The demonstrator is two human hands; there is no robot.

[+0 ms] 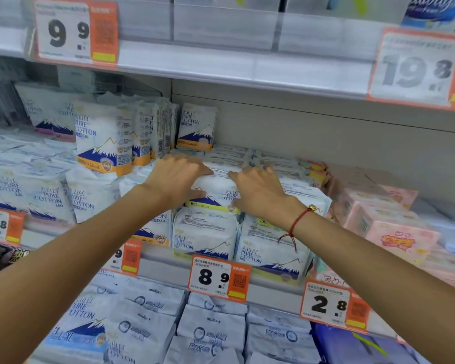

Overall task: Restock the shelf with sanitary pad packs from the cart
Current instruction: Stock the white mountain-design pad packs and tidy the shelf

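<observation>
A white pad pack (217, 190) printed "PURE COTTON", with a blue mountain and a yellow-green band, lies on top of the stacked packs (205, 235) on the middle shelf (168, 261). My left hand (176, 177) lies over its left end with fingers spread, thumb at the front face. My right hand (258, 190) covers its right end in the same way; a red string bracelet is on that wrist. Both hands sit on the pack with fingers mostly straight. Whether they grip it I cannot tell. No cart is in view.
Upright orange-banded packs (103, 143) stand at the left behind the hands. Pink packs (389, 227) fill the shelf's right side. Price tags (218, 278) hang on the shelf edge. The shelf above (221, 64) overhangs. More packs (210, 327) lie on the shelf below.
</observation>
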